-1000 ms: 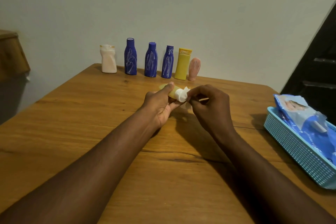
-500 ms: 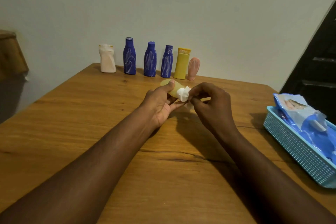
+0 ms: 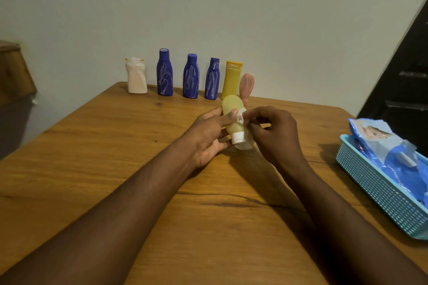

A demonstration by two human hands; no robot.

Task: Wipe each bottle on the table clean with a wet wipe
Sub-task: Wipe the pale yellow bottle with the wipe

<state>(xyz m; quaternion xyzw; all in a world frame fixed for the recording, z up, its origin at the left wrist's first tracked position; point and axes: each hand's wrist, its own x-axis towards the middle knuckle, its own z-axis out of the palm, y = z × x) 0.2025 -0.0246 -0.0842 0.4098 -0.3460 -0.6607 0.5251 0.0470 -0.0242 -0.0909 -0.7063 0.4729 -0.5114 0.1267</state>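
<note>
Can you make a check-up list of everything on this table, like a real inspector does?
Surface: wooden table, dark grain lines.
Job's things: small yellow bottle with a white cap, wet wipe against it. By the wall stand a white bottle, blue bottles with white smears, a tall yellow bottle and a pink bottle.
Clutter: teal basket holding a blue wipe pack, right edge.
Grippers: left hand grips the small yellow bottle; right hand pinches the wet wipe.
Cables: nothing seen.
Surroundings: pale wall; dark steps right; brown furniture left.
</note>
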